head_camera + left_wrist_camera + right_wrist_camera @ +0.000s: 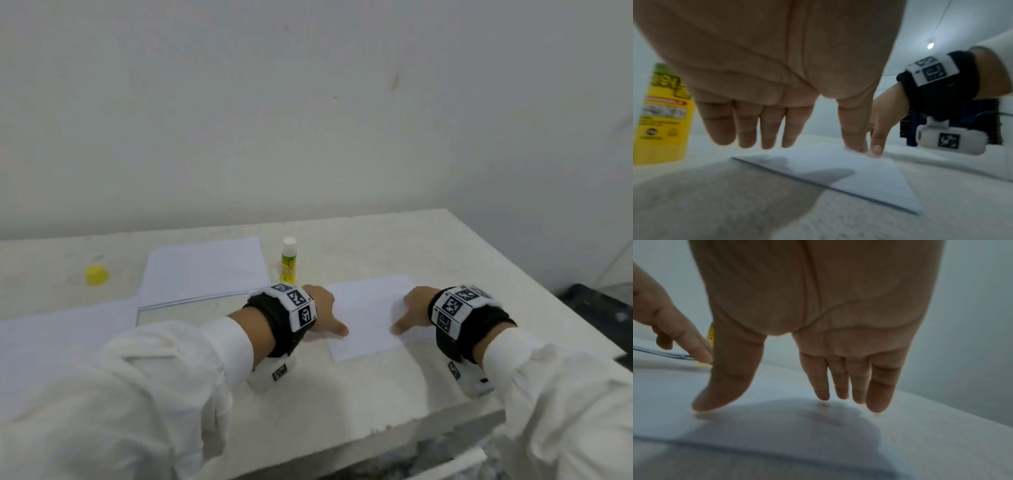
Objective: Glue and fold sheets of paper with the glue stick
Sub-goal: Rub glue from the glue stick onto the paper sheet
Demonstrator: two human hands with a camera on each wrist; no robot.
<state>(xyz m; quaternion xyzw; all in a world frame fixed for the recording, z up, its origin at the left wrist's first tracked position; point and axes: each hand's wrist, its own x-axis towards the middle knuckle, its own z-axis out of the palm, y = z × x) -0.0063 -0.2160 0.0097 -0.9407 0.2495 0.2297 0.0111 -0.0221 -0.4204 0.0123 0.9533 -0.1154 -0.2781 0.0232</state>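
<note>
Head view only: yellow cap (96, 275); wrist views: hands' straight fingers (768, 128).

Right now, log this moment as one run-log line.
left hand: open, thumb on folded white paper sheet | right hand: open, same | uncapped yellow glue stick: upright behind | yellow cap: far left

white table (376, 240), paper sheets (205, 267), glue stick (288, 260), yellow cap (96, 275)

My right hand (818, 321) hangs with straight fingers (879, 386) spread over the flat white paper sheet (777, 426). My thumb tip (715, 399) touches it. Left of my thumb, my left hand's finger (692, 344) points down.
</note>
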